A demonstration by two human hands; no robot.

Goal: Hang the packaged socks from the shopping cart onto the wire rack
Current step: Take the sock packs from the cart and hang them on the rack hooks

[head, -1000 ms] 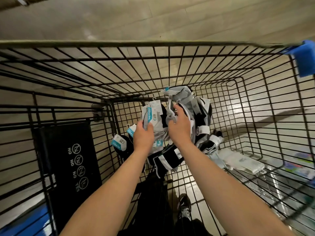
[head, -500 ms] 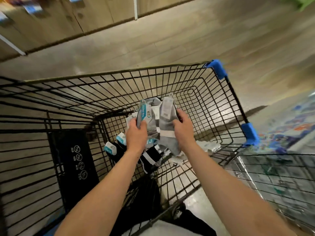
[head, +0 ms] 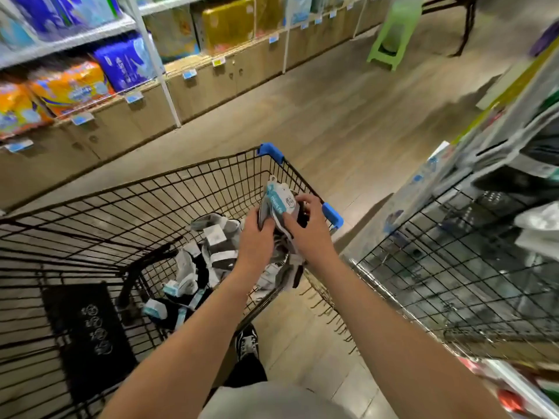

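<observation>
A bundle of packaged socks [head: 279,204], grey and black with white-and-teal card labels, is lifted above the right rim of the black wire shopping cart [head: 127,213]. My left hand [head: 257,237] grips the bundle's lower part. My right hand [head: 305,228] holds its right side, fingers curled round the packs near the labels. More sock packs [head: 217,246] lie heaped in the cart's basket. The black wire rack [head: 447,267] stands to the right, with packaged goods blurred behind its grid.
Shelves with orange and blue packs [head: 75,83] line the far left wall. A green plastic stool [head: 396,28] stands on the floor at the back. The cart's blue corner guards [head: 332,214] sit close to the rack. My shoe [head: 247,343] is beneath the cart.
Both hands have lifted the sock bundle up out of the basket and carried it right, toward the rack. The view has swung up and right, bringing the shelves and the rack into sight.
</observation>
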